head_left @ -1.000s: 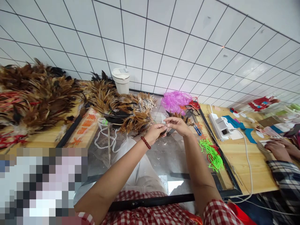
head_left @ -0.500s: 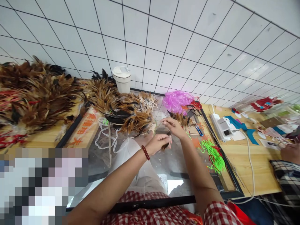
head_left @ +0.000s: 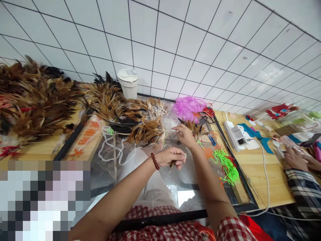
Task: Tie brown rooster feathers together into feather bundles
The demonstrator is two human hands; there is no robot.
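Note:
My left hand [head_left: 170, 156], with a red bead bracelet at the wrist, is closed around a small bunch of brown feathers [head_left: 173, 164] above the glass table top [head_left: 160, 174]. My right hand [head_left: 184, 134] reaches farther out, fingers pinched on a thin pale quill or feather near a small pile of brown feathers [head_left: 197, 128]. The two hands are apart. A large heap of brown and black feathers [head_left: 135, 120] lies just left of my right hand.
More feather piles [head_left: 37, 100] cover the left bench. A white lidded cup [head_left: 128, 83] stands at the wall, a pink plastic bag [head_left: 189, 107] behind. Green cords [head_left: 227, 165], blue scissors [head_left: 212, 140], a white power strip [head_left: 234, 134]. Another person's hands [head_left: 296, 158] work at right.
My hands were together at the feather bunch; the left one has dropped toward me with the bunch, and the right has reached out toward the small feather pile.

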